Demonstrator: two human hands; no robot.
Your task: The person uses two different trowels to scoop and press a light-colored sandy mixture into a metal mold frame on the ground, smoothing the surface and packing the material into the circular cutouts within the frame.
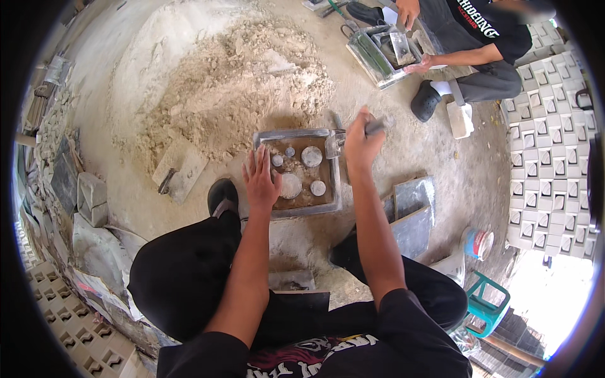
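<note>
Five pale round discs [312, 157], two large and three smaller, lay in brown sandy fill inside one square grey frame [305, 213] on the dusty floor, between the worker's knees and a heap of sand [252, 69]. The left hand [260, 184], fingers loosely spread and gripping nothing, rested palm down across the frame's left side, covering part of its rim. The right hand [364, 142] curled tightly around one metal tool [376, 126], its flat end at the frame's upper right corner. One flat board with a handle [183, 169] lay at the heap's near edge. Beyond, a co-worker [485, 50] held a second frame [368, 53], its contents hard to make out. Grey slabs [413, 233], one bucket [479, 244] and one green stool [486, 305] stood to the right, near stacked pale blocks [548, 151].
</note>
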